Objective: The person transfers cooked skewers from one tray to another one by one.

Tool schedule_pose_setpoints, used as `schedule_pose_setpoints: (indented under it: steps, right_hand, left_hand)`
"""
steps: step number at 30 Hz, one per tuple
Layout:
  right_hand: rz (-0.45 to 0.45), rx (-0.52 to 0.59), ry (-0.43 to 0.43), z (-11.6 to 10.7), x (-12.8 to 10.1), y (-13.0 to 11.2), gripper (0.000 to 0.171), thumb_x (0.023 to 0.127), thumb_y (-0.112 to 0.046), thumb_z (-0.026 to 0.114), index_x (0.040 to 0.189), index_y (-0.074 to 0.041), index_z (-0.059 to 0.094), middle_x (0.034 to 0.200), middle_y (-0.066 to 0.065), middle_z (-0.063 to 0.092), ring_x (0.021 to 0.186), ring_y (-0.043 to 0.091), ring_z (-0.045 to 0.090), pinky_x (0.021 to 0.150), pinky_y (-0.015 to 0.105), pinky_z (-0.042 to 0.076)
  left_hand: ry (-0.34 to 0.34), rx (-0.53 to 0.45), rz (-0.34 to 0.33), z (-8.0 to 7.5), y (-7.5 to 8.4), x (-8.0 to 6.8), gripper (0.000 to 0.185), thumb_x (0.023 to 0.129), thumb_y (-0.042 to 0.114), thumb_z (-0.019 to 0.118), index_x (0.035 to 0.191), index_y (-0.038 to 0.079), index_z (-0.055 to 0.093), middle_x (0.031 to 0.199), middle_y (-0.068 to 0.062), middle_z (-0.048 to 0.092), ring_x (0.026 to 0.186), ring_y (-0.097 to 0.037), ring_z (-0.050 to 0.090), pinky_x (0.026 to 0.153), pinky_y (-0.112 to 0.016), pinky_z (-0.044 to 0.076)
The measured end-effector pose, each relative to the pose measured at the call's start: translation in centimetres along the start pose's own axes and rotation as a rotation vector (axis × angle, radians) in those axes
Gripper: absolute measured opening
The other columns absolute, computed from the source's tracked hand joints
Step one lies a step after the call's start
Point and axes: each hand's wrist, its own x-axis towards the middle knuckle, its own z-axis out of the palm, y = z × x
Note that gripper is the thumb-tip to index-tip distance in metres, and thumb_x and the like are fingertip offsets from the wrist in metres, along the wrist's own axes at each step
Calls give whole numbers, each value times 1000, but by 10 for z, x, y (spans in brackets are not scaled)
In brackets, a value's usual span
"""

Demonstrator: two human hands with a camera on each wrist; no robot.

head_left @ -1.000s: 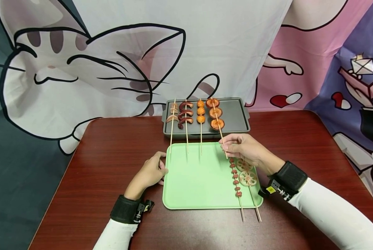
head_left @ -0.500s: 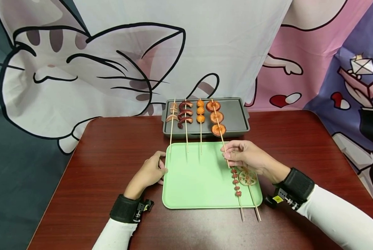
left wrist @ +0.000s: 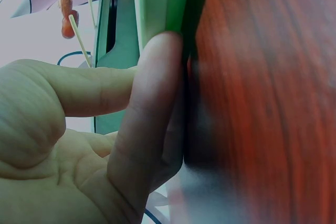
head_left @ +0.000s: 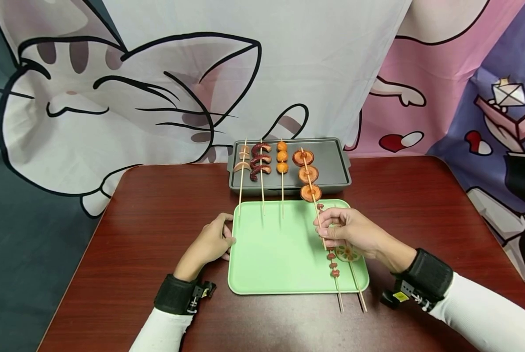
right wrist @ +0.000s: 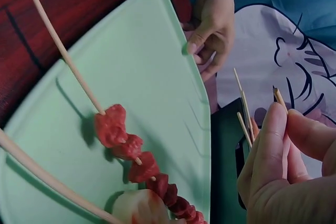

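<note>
My right hand (head_left: 349, 233) pinches the stick of a skewer with round brown-rimmed slices (head_left: 308, 174) between thumb and fingers. The slices hang over the front part of the grey baking tray (head_left: 330, 164), and the stick's lower end is above the green tray (head_left: 280, 259). Below that hand, a skewer of small red meat pieces (right wrist: 143, 167) and a lotus root skewer (head_left: 345, 253) lie on the green tray, partly hidden by the hand. My left hand (head_left: 207, 239) holds the green tray's left edge, its thumb on the rim (right wrist: 195, 43).
On the grey tray lie a skewer of pale pink pieces (head_left: 242, 166), one of dark red curled pieces (head_left: 261, 159) and one of orange balls (head_left: 282, 155). Their sticks overhang the green tray. Behind the wooden table (head_left: 157, 205) hangs a printed cloth (head_left: 324, 58).
My right hand has drawn the skewer of round slices toward me and slightly right, off the back of the grey tray. The left hand has stayed on the green tray's edge.
</note>
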Motion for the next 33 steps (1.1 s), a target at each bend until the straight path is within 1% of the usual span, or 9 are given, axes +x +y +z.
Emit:
schedule_pose_setpoints:
  steps: [9, 14, 19, 23, 26, 29, 33]
  right_hand:
    - [-11, -36, -6, 6, -12, 6, 25, 96, 4, 66, 117, 14, 57, 91, 0, 64, 79, 9, 70, 76, 27, 65]
    - [-1, -50, 2, 10, -19, 9, 27, 95, 3, 68, 116, 15, 56, 91, 2, 63, 79, 9, 70, 78, 30, 65]
    - [-30, -69, -5, 16, -24, 15, 32, 94, 3, 69, 115, 20, 53, 90, 2, 62, 78, 9, 68, 77, 30, 65]
    - [-49, -75, -23, 20, -28, 20, 36, 94, 3, 69, 116, 23, 50, 89, 2, 61, 73, 10, 67, 70, 31, 64]
    - [-55, -78, -37, 22, -30, 23, 36, 94, 4, 69, 115, 25, 49, 88, 3, 60, 69, 11, 65, 65, 29, 61]
    - [-58, -89, -34, 23, -33, 26, 35, 93, 4, 70, 115, 24, 50, 88, 3, 59, 73, 8, 64, 69, 27, 63]
    - [-53, -119, -25, 24, -37, 28, 33, 93, 4, 69, 115, 22, 53, 90, 4, 59, 81, 7, 66, 78, 32, 66]
  left_hand:
    - [6, -6, 4, 0, 0, 0, 56, 97, -6, 61, 149, -1, 41, 89, -14, 56, 63, -24, 63, 53, -36, 62]
    - [9, -4, 5, 0, 0, 0, 56, 97, -6, 61, 149, -1, 41, 89, -14, 55, 63, -23, 62, 53, -36, 62]
    - [7, -5, 4, 0, 0, 0, 56, 97, -6, 61, 149, -1, 40, 89, -14, 56, 63, -24, 62, 53, -35, 62]
    - [6, -4, -3, 0, 0, 0, 57, 97, -5, 61, 150, 0, 40, 89, -14, 56, 64, -24, 63, 54, -35, 62]
    - [7, -1, -1, 0, -1, 0, 57, 97, -6, 61, 150, 0, 40, 89, -15, 56, 64, -24, 63, 54, -35, 62]
    - [9, -3, 0, 0, -1, 1, 57, 97, -6, 61, 150, -1, 40, 89, -15, 56, 64, -24, 63, 54, -35, 62]
    - [10, -3, -1, 0, 0, 1, 57, 97, -6, 61, 150, 0, 40, 89, -15, 56, 63, -24, 63, 53, -36, 62]
